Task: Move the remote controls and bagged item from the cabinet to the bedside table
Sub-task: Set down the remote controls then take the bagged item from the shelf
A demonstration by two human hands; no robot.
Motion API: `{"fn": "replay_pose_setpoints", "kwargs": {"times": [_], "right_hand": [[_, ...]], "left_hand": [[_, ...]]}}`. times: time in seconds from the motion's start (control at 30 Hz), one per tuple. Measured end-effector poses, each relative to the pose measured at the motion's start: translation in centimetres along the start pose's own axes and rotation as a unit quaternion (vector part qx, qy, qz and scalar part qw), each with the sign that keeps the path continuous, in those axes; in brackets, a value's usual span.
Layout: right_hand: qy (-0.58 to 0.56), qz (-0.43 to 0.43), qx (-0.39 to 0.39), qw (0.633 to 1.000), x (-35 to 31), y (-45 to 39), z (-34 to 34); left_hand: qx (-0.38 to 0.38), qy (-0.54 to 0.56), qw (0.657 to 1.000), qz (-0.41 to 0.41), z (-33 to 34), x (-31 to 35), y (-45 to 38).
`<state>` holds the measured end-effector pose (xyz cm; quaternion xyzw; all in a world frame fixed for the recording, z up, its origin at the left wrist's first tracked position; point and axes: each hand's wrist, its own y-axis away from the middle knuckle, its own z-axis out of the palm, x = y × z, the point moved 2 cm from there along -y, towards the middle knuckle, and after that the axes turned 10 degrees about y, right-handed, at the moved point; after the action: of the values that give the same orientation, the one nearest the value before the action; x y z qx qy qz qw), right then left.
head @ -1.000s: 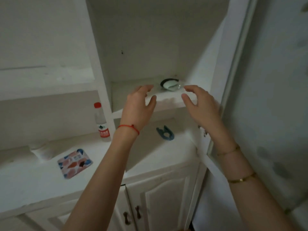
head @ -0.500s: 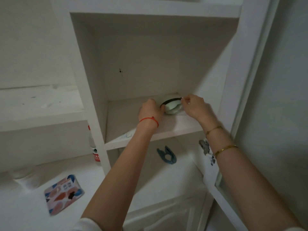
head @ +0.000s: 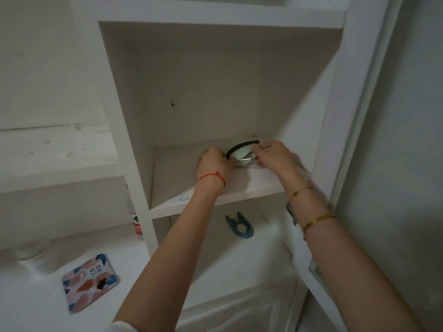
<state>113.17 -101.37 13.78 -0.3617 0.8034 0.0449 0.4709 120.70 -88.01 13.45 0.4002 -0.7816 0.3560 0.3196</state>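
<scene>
A bagged item [head: 242, 153], pale with a black curved band inside a clear bag, lies at the back right of the white cabinet shelf [head: 249, 185]. My left hand [head: 213, 164], with a red string at the wrist, grips its left end with curled fingers. My right hand [head: 273, 155], gold bracelets on the forearm, pinches the bag's right side. No remote controls are in view.
Below the shelf a blue clip [head: 239, 227] lies on the white counter. A red-labelled bottle [head: 137, 224] stands behind the cabinet's left wall. A patterned packet [head: 90, 281] and a white roll [head: 33, 257] sit on the counter at left. A cabinet door edge [head: 359, 116] is at right.
Both hands went from hovering in front of the shelf to reaching in and taking hold of the bagged item. The view tilted upward.
</scene>
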Motion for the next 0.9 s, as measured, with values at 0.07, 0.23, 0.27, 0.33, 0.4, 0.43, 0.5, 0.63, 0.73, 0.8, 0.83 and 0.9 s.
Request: {"fn": "replay_pose_setpoints", "kwargs": {"times": [0.07, 0.23, 0.27, 0.33, 0.4, 0.43, 0.5, 0.63, 0.73, 0.8, 0.83, 0.9], "right_hand": [[-0.092, 0.040, -0.007, 0.995, 0.1, 0.1, 0.1], [-0.226, 0.087, -0.034, 0.970, -0.1, 1.7, -0.9], [-0.243, 0.089, -0.037, 0.965, -0.1, 2.1, -1.1], [-0.274, 0.087, -0.052, 0.956, -0.2, 3.3, -1.7], [-0.284, 0.080, -0.073, 0.953, -0.3, 4.7, -2.3], [-0.286, 0.075, -0.081, 0.952, -0.4, 5.5, -2.7], [-0.284, 0.069, -0.093, 0.952, -0.3, 7.4, -3.2], [-0.271, 0.060, -0.110, 0.954, 0.1, 11.1, -3.5], [-0.282, 0.055, -0.120, 0.950, 0.4, 14.0, -3.4], [-0.290, 0.049, -0.129, 0.947, 0.5, 15.8, -3.3], [-0.295, 0.045, -0.135, 0.945, 0.6, 16.8, -3.3], [-0.302, 0.041, -0.144, 0.941, 0.9, 18.5, -3.0]], "left_hand": [[0.003, 0.019, 1.000, 0.002, -0.4, -0.1, 0.5], [0.024, 0.048, 0.998, 0.020, -2.1, -0.9, 1.5], [0.035, 0.047, 0.998, 0.028, -2.6, -1.0, 1.7], [0.061, 0.050, 0.996, 0.040, -3.6, -1.2, 2.4], [0.075, 0.074, 0.994, 0.034, -4.6, -1.5, 3.1], [0.072, 0.102, 0.992, 0.021, -5.1, -1.7, 3.6], [0.042, 0.204, 0.978, -0.012, -5.7, -2.2, 4.7], [0.009, 0.343, 0.938, -0.041, -7.2, -2.7, 8.6], [-0.003, 0.389, 0.920, -0.052, -8.4, -2.9, 11.7], [-0.009, 0.395, 0.917, -0.058, -9.1, -3.3, 13.8], [-0.009, 0.394, 0.917, -0.060, -9.4, -3.5, 14.9], [-0.002, 0.392, 0.918, -0.062, -10.0, -4.0, 17.1]]}}
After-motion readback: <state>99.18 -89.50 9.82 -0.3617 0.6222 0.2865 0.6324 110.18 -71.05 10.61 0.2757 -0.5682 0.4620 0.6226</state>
